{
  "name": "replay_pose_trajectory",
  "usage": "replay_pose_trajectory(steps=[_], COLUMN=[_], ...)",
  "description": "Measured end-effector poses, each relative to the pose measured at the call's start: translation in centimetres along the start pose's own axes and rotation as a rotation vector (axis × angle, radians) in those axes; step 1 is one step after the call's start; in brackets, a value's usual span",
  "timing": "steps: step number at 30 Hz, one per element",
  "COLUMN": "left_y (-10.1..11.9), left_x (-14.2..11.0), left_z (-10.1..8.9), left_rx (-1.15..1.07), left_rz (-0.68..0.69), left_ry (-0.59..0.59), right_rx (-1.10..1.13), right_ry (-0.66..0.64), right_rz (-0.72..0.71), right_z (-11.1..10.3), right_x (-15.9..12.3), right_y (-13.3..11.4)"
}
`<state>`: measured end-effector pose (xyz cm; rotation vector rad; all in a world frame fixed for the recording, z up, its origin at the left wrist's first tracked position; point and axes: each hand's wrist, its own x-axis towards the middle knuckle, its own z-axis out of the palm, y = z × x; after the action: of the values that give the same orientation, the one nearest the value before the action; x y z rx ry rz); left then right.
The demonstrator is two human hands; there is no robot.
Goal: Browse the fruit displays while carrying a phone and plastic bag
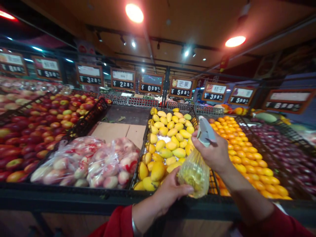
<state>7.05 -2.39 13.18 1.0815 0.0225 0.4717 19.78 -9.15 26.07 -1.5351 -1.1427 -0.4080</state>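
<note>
From red sleeves (120, 220), gripped the spray bottle (194, 172) nearly upright, with right hand (218, 153) round its neck, left hand (170, 189) round its lower side. Held it beside mangoes (158, 171).

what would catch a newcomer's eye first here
Probably the bright yellow mangoes in the middle, with neat rows of oranges on their right. Then the spray bottle, its clear body showing yellow, held in front of them between the left hand and right hand.
</note>
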Motion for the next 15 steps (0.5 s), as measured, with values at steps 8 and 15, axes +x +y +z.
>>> replay_pose_trajectory(steps=[8,15], left_y=[-2.5,-7.0], left_x=[0.8,-0.4], left_z=[2.2,2.5], left_rx=[-0.014,-0.148], left_rz=[-0.042,-0.053], left_ry=[-0.089,-0.279], right_rx=[0.008,-0.048], right_ry=[0.035,-0.01], right_rz=[-0.017,-0.066], right_z=[-3.7,-5.2], right_x=[-1.6,-6.0], right_y=[2.7,3.8])
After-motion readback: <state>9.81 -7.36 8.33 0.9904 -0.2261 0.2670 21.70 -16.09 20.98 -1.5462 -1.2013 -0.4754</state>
